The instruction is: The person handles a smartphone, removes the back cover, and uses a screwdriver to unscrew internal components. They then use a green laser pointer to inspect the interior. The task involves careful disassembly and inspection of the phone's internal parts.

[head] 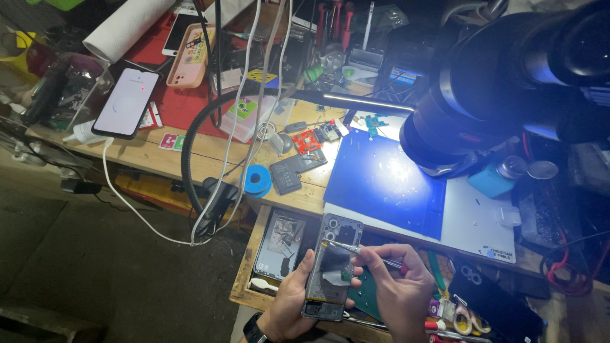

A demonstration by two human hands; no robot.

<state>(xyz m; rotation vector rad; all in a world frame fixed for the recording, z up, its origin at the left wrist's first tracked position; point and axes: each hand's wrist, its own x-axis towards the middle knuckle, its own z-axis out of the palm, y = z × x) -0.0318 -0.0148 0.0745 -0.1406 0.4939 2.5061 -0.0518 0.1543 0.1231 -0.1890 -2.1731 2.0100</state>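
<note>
Metal tweezers (356, 249) over opened phone (332, 267)

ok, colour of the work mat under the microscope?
Blue mat, lying on a white board; head view.

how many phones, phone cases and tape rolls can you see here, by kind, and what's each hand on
Phones: 3, namely the opened phone in the left hand, a lit phone charging, and a white phone at the back
Phone cases: 1, the pink case
Tape rolls: 1, the blue roll
Total: 5
The right hand holds tweezers.
</note>
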